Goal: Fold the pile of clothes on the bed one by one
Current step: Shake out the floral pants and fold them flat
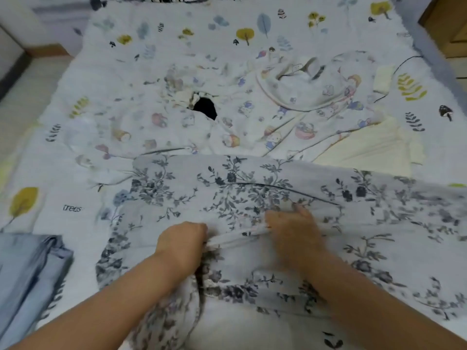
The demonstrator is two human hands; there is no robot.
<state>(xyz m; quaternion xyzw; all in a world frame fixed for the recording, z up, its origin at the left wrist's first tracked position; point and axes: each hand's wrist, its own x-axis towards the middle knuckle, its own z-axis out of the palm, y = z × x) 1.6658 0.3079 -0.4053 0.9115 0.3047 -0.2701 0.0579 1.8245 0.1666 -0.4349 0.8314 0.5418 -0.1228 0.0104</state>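
Both forearms were bare from the lower frame edge to the wrists, with no sleeve showing. The left hand [182, 242] and right hand [293, 231] wore no gloves, rings, watch or bracelet.

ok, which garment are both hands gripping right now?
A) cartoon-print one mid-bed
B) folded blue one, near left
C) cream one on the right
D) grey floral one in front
D: the left hand and right hand both pinch a bunched fold of the grey floral garment.
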